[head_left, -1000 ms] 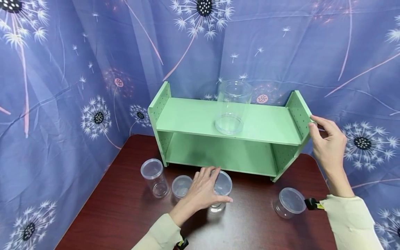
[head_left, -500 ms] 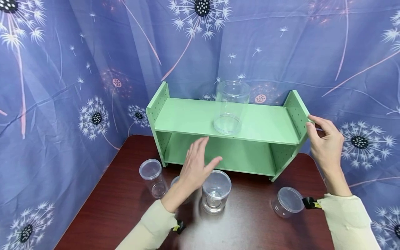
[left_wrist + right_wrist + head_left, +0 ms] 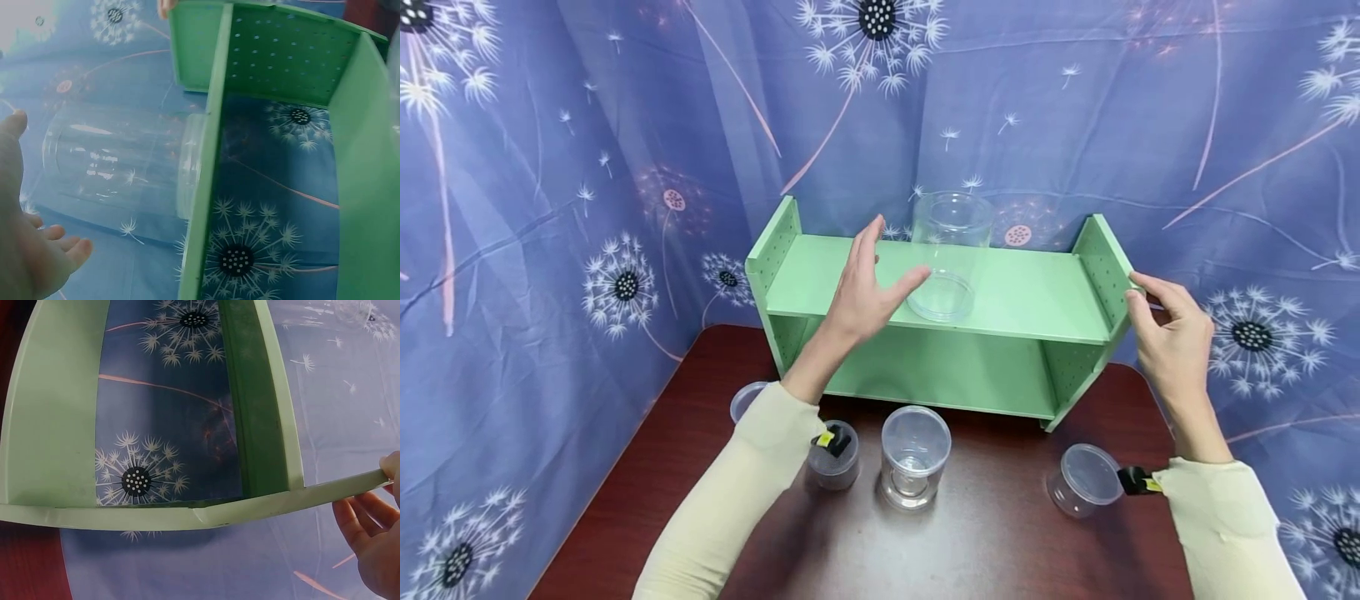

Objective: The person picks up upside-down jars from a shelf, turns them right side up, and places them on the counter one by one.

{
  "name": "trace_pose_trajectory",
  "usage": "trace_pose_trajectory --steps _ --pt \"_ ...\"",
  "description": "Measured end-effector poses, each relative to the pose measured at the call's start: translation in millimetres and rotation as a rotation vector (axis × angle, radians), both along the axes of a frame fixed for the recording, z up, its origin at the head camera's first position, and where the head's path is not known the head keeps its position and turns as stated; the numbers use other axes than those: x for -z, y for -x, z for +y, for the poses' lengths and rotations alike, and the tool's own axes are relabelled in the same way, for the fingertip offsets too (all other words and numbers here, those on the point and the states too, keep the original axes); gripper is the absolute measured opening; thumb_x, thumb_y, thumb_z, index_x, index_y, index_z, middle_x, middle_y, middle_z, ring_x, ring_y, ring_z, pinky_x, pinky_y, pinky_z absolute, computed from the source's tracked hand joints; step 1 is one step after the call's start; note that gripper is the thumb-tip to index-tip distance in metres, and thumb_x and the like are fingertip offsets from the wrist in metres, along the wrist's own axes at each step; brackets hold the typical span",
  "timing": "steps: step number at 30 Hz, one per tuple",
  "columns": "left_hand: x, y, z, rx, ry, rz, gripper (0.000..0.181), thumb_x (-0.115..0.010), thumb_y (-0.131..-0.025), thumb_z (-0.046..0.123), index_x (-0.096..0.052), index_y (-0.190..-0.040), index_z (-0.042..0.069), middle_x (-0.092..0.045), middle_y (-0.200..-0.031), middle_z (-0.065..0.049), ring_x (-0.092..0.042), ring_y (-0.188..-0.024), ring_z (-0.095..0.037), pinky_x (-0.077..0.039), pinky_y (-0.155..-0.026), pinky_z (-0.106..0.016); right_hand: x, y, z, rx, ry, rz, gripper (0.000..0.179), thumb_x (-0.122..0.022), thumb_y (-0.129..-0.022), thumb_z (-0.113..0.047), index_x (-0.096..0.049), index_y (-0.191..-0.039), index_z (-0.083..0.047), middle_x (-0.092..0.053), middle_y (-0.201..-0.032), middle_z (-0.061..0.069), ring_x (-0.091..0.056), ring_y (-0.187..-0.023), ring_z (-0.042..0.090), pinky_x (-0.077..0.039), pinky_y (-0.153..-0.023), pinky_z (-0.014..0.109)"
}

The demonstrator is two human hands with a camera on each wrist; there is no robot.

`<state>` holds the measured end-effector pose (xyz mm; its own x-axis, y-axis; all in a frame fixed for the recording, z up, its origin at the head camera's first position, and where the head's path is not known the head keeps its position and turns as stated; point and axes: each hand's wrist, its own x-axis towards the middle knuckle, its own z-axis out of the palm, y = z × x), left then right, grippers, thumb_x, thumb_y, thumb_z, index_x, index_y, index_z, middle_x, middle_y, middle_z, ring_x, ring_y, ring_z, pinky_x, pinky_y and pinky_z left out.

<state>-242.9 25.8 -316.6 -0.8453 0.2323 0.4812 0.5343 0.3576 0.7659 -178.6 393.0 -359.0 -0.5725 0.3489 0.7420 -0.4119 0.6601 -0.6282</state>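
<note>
My left hand (image 3: 861,296) is raised with fingers spread and thumb out, in front of the green two-tier shelf (image 3: 1037,292). Just right of its thumb a tall clear plastic jar (image 3: 951,250) stands upright on the upper board. A gap separates palm and jar (image 3: 125,162) in the left wrist view, where the jar appears sideways. My right hand (image 3: 1176,342) pinches the top of the shelf's right side panel (image 3: 1105,271) between thumb and fingers. In the right wrist view, that hand (image 3: 375,531) grips the panel's end.
On the dark red-brown table (image 3: 985,533) stand a clear jar (image 3: 916,450) in the middle, a small lidded jar (image 3: 835,467) left of it and another lidded jar (image 3: 1084,479) at right. My left sleeve partly hides a further jar (image 3: 747,400). Patterned blue cloth (image 3: 1037,108) hangs behind.
My left hand has let go of the middle jar on the table and risen to beside the tall jar on the upper board. The right hand keeps its hold on the shelf.
</note>
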Motion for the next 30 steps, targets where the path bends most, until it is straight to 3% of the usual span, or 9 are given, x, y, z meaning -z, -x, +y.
trace_pose_trajectory --steps 6,10,17,24,30 --pt "-13.4 20.6 10.0 0.036 -0.05 -0.164 0.109 -0.075 -0.087 0.059 -0.012 -0.167 0.02 -0.026 -0.167 0.002 -0.038 -0.144 -0.031 -0.039 -0.115 -0.043 -8.0 -7.1 -12 -0.012 0.011 -0.002 0.024 -0.067 -0.096 0.0 -0.076 -0.118 0.004 -0.065 -0.102 -0.016 -0.061 -0.086 -0.008 -0.047 -0.075 0.005" --pt "-19.7 33.4 20.1 0.059 -0.057 -0.226 0.115 -0.078 -0.083 0.062 -0.01 -0.168 0.023 -0.025 -0.167 0.005 -0.032 -0.15 -0.025 -0.035 -0.119 -0.043 -8.5 -6.6 -12 -0.01 0.019 -0.004 0.024 -0.066 -0.097 -0.001 -0.076 -0.118 0.003 -0.065 -0.103 -0.014 -0.061 -0.087 -0.007 -0.047 -0.076 0.006" --pt "-25.4 47.7 37.3 0.072 -0.034 -0.263 0.123 -0.084 -0.079 0.059 -0.006 -0.168 0.023 -0.023 -0.169 0.006 -0.024 -0.153 -0.012 -0.028 -0.122 -0.045 -13.7 -11.2 -17 -0.021 0.029 -0.002 0.024 -0.066 -0.097 -0.001 -0.076 -0.118 0.004 -0.066 -0.101 -0.013 -0.062 -0.086 -0.006 -0.048 -0.076 0.007" --pt "-25.5 52.3 45.9 0.067 -0.046 -0.28 0.127 -0.087 -0.076 0.057 -0.005 -0.168 0.024 -0.025 -0.168 0.009 -0.025 -0.153 -0.014 -0.029 -0.122 -0.048 -14.1 -11.3 -18 -0.014 0.034 -0.004 0.023 -0.067 -0.097 0.0 -0.076 -0.118 0.004 -0.066 -0.101 -0.013 -0.061 -0.085 -0.006 -0.048 -0.075 0.007" --pt "-22.8 53.8 49.7 0.075 -0.048 -0.28 0.117 -0.085 -0.078 0.057 -0.016 -0.167 0.024 -0.027 -0.167 0.006 -0.027 -0.152 -0.018 -0.031 -0.121 -0.049 -13.7 -11.5 -17 0.001 0.027 -0.011 0.023 -0.068 -0.096 -0.001 -0.076 -0.118 0.003 -0.065 -0.101 -0.014 -0.06 -0.085 -0.007 -0.047 -0.075 0.007"
